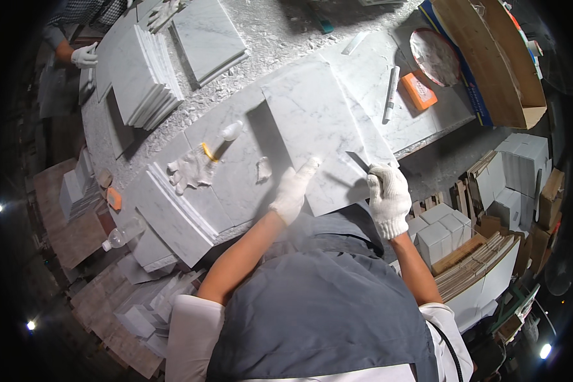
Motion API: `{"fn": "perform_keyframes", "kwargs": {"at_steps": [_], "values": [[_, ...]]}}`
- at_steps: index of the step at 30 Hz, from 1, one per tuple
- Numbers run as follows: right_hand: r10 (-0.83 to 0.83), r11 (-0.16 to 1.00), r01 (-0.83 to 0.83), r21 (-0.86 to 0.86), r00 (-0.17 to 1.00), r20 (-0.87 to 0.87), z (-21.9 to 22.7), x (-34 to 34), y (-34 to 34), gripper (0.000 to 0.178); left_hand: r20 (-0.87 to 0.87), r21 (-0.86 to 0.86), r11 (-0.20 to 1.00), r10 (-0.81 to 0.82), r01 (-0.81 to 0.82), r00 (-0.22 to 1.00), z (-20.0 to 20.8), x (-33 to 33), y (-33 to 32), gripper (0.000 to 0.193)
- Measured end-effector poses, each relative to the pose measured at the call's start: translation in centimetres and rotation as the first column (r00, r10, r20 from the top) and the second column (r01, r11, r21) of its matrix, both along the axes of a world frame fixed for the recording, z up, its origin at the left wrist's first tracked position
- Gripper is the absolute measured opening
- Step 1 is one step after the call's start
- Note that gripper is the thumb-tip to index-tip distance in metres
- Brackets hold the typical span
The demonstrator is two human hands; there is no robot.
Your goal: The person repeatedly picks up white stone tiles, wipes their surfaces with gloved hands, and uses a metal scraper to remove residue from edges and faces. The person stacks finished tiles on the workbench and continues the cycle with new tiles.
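A large white-grey marble tile (325,127) lies in front of me, its left edge casting a shadow on the tiles below. My left hand (294,194), in a white knit glove, grips the tile's left edge near the front corner. Some of its fingers are hidden. At the tile's right edge, my gloved right hand (388,198) is closed around a thin, dark, flat tool (358,160) that points across the tile's surface. The tool's exact kind does not show. A spare white glove (191,172) and a small white bottle (232,131) lie to the left.
Stacked marble tiles (145,86) stand at the far left, with leaning tiles (175,213) nearer. Rightward are a marker (391,94), an orange box (419,91), a round tub of white material (434,57) and a cardboard box (500,57). Another person's gloved hand (84,56) shows upper left.
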State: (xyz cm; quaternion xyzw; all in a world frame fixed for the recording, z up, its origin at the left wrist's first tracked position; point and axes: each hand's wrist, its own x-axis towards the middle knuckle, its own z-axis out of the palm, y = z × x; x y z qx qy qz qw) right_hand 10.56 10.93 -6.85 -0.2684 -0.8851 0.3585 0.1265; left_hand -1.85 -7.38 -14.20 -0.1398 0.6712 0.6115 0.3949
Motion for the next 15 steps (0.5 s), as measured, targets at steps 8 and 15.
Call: {"fn": "perform_keyframes", "kwargs": {"at_steps": [8,15], "values": [[-0.26,0.621,0.267,-0.737,0.957,0.128,0.9,-0.2,-0.2,0.02,0.084,-0.269,0.961,0.096,-0.07,0.992,4.6,-0.7,0.3,0.054],[-0.082,0.186,0.034,-0.982,0.996,0.019,2.1,-1.9,0.4,0.027,0.258,0.303,0.874,0.309,-0.38,0.916,5.2,-0.4,-0.1,0.052]]}}
